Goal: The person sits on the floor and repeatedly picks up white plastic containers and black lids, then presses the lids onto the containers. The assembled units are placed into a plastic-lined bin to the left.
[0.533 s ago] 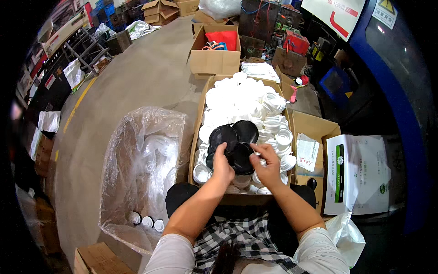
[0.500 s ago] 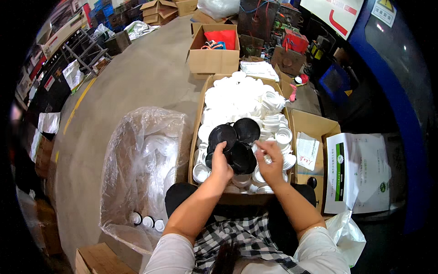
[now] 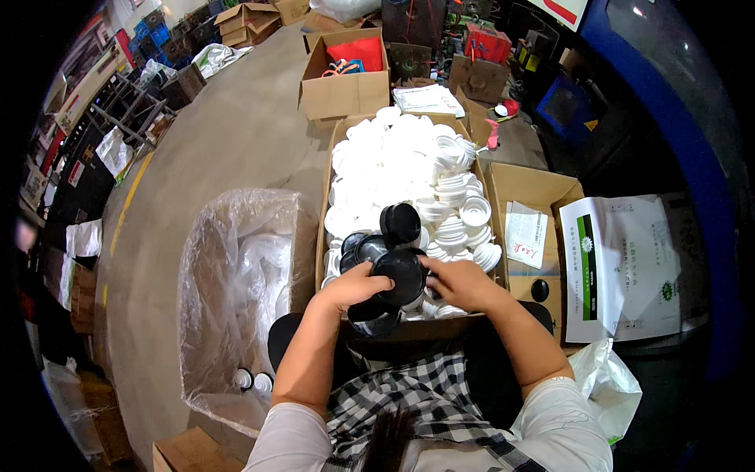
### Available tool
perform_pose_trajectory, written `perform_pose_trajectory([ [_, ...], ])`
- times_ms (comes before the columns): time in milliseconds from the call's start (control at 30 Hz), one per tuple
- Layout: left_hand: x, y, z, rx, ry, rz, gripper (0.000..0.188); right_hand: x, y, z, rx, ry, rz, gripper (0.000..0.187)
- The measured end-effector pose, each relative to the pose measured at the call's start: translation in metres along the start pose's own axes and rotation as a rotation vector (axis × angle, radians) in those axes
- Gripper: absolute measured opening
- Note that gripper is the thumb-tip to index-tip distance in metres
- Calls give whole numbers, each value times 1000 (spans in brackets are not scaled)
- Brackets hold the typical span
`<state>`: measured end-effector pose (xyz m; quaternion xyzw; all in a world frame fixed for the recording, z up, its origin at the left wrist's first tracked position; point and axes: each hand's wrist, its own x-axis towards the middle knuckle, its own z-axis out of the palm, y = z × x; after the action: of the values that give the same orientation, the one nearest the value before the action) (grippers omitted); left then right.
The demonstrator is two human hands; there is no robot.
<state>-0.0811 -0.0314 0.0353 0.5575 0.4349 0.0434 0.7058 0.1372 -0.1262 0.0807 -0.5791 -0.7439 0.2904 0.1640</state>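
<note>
Several round black lids (image 3: pixel 400 277) form a loose cluster between my hands, over the near part of a cardboard box (image 3: pixel 481 206). White threaded plastic lids (image 3: pixel 385 161) fill that box in a heap. With its thumb pressed on the front black lid, my left hand (image 3: pixel 354 288) grips the cluster from the left. My right hand (image 3: pixel 456 282) has its fingers closed at the right edge of the same lid; its fingertips are partly hidden. One black lid (image 3: pixel 400 223) sticks up at the top, tilted, and others hang below the left hand.
To the left stands a box lined with clear plastic (image 3: pixel 236 307), a few black-and-white lids (image 3: pixel 253 381) near its bottom. At right, an open carton (image 3: pixel 543 177) contains a paper and one black lid (image 3: pixel 539 290). Another carton (image 3: pixel 346 94) with red contents lies beyond.
The black lids have come nearer to me and shifted in the grip, one now standing up at the top. My right hand has moved in to touch the front lid. The view has shifted slightly.
</note>
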Motion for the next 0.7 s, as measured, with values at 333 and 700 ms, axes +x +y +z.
perform_pose_trajectory([
  [333, -26, 7, -4, 341, -580, 420, 26, -27, -10, -6, 614, -654, -387, 32],
  [700, 49, -5, 38, 173, 212, 342, 22, -6, 71, -26, 1499, 873, 231, 22],
])
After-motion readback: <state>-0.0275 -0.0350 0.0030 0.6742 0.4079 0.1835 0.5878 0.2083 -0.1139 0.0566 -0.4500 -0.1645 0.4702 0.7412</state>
